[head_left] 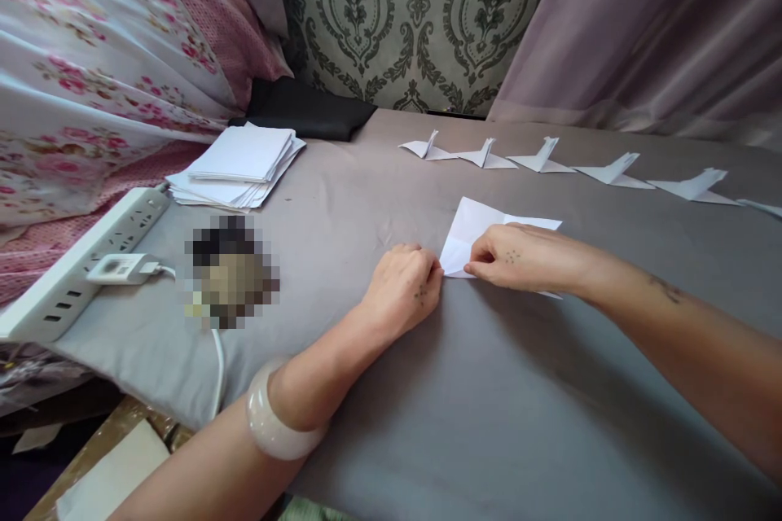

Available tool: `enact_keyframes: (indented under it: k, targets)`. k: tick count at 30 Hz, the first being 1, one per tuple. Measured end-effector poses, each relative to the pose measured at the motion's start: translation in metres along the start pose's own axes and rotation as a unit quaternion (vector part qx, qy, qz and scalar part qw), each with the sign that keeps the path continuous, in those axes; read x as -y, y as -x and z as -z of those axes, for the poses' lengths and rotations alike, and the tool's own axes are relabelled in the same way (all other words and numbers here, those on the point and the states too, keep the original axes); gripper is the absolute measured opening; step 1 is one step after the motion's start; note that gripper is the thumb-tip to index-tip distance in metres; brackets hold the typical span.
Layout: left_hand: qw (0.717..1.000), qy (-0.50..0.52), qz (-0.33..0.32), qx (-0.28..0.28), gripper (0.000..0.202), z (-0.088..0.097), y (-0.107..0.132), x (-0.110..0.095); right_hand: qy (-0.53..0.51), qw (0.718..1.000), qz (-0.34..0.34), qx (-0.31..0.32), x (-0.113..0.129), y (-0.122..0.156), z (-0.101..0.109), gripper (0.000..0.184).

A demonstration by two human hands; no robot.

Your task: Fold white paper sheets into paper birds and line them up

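A white sheet of paper (pixel 470 221) with fold creases lies on the grey cloth surface, partly covered by my right hand. My left hand (pixel 408 281), with a pale bangle on its wrist, is closed at the paper's left corner and pinches it. Curled over the middle of the sheet, my right hand (pixel 510 254) has thumb and forefinger pressed together on the paper. The sheet's lower right part is hidden under that hand. Behind it stands a row of several folded white paper pieces (pixel 543 156) with upright points.
At the back left sits a stack of white paper (pixel 238 159), near a black cloth (pixel 311 110). A white power strip (pixel 128 232) with a plugged charger (pixel 125 269) runs along the left edge, its cable (pixel 218 374) trailing forward. A blurred-out object (pixel 235 273) lies beside it.
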State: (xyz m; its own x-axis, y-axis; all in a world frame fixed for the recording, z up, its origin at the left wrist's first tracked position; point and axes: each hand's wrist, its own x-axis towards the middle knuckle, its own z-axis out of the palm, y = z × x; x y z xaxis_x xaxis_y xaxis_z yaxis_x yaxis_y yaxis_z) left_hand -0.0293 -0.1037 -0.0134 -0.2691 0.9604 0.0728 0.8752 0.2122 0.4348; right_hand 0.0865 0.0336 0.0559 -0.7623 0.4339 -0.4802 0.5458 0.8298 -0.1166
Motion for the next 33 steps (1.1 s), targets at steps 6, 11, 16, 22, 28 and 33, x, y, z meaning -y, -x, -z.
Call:
enact_keyframes:
  k: [6, 11, 16, 22, 28, 33]
  targets:
    - [0.998, 0.04, 0.045, 0.002, 0.018, 0.001, -0.003, -0.002, 0.028, 0.999, -0.012, 0.035, 0.007, -0.009, 0.008, 0.024]
    - [0.994, 0.077, 0.073, 0.022, 0.013, 0.004, -0.006, -0.003, 0.015, 0.997, -0.027, 0.077, 0.003, -0.021, 0.01, 0.016]
    - [0.994, 0.108, 0.035, 0.002, 0.011, -0.002, -0.005, 0.001, 0.016, 0.994, -0.026, 0.102, 0.002, -0.027, 0.013, 0.016]
    - [1.0, 0.024, -0.014, 0.003, 0.022, 0.002, 0.002, -0.004, 0.015, 0.994, -0.023, 0.11, 0.001, -0.032, 0.011, 0.014]
    - [0.98, -0.151, -0.05, 0.12, 0.027, 0.018, 0.009, -0.026, 0.02, 0.993, -0.018, 0.112, 0.001, -0.035, 0.011, 0.015]
    - [0.944, -0.285, -0.122, 0.112, 0.025, 0.01, 0.021, -0.039, 0.027, 0.992, -0.003, 0.12, 0.003, -0.033, 0.014, 0.015]
